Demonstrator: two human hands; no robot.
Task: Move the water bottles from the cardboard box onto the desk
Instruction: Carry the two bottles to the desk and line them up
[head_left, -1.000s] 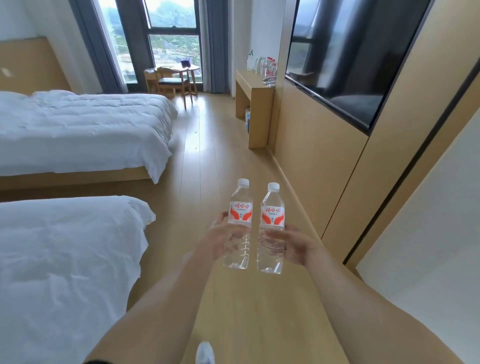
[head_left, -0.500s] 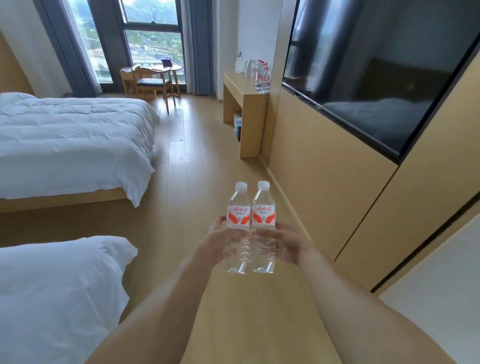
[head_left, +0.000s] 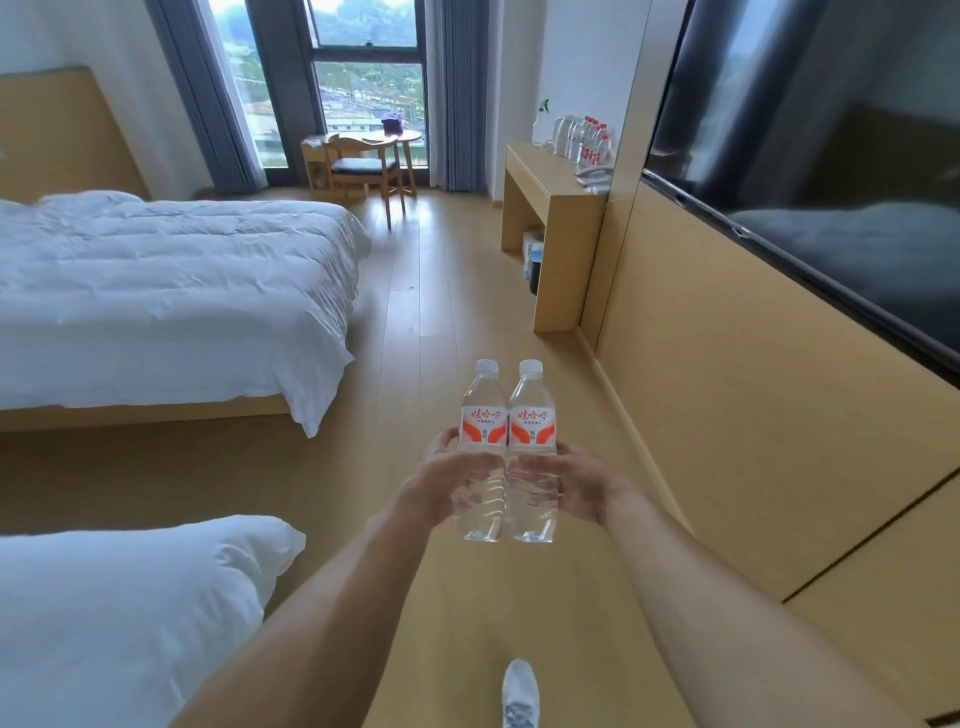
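Two hands outstretched, gripping upright bottles

The left hand covers part of the left bottle; its fingers wrap behind, out of sight. The right hand likewise hides the right bottle's far side. Small label print is unreadable. On the desk, the far bottles overlap, too small to count, and a pale item beside them is unclear. Things under the desk are partly hidden by its side panel. The shoe is cut off by the bottom edge, the near bed by the left edge, the screen by the right.
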